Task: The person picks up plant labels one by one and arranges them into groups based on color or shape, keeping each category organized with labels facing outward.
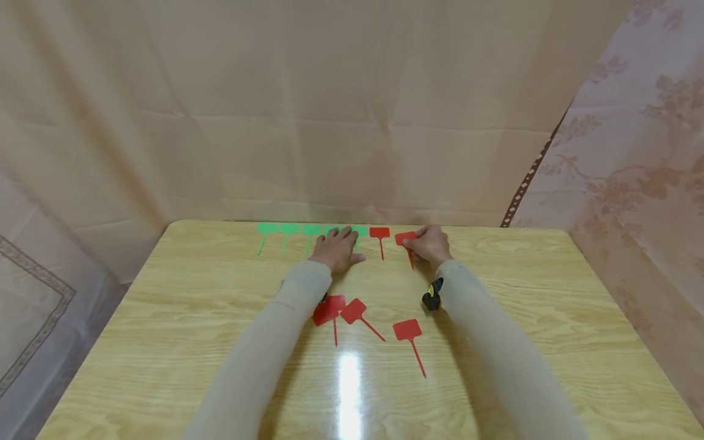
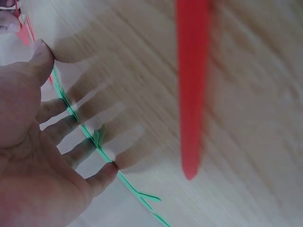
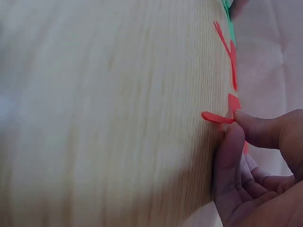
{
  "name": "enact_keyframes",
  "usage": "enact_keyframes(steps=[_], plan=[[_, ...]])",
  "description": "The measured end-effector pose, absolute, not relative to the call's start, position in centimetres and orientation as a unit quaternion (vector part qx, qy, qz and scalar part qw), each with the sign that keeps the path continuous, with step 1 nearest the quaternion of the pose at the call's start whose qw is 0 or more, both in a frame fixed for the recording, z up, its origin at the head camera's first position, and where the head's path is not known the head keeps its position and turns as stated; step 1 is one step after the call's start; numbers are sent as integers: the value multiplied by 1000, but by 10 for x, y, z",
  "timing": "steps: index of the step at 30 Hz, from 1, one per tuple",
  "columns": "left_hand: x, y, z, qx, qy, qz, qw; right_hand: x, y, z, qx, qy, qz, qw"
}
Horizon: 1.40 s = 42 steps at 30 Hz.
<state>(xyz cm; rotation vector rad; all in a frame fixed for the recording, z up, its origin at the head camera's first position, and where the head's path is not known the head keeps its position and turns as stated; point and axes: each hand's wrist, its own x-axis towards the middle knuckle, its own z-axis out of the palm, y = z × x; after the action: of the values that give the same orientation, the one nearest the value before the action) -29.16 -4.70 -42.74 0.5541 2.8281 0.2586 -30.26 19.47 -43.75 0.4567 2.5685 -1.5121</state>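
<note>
Near the table's back edge, my right hand pinches a red T-shaped plant label by its head between thumb and fingertips. In the right wrist view the label's stem points away from the fingers. My left hand lies with fingers spread over the row of green plant labels, its fingertips right at them in the left wrist view. The hand partly hides some of those green heads. Between both hands, another red label lies with its head at the back edge.
Closer to me on the wooden table lie more red labels: an overlapping group partly under the left forearm, a slanted label and a separate label. A beige cloth hangs behind the back edge.
</note>
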Motion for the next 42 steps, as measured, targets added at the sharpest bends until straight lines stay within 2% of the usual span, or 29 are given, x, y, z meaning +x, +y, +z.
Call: enact_keyframes(steps=[14, 31, 36, 42], plan=[[-289, -46, -429, 186, 970, 103, 117, -312, 187, -438, 142, 901, -405, 54], [-288, -43, -425, 187, 970, 97, 120, -309, 191, -435, 130, 895, -422, 59], [-290, -44, -426, 191, 970, 89, 119, -293, 198, -433, 68, 901, -422, 74], [-291, -46, -425, 193, 970, 87, 116, -250, 208, -424, -77, 927, -350, 108]])
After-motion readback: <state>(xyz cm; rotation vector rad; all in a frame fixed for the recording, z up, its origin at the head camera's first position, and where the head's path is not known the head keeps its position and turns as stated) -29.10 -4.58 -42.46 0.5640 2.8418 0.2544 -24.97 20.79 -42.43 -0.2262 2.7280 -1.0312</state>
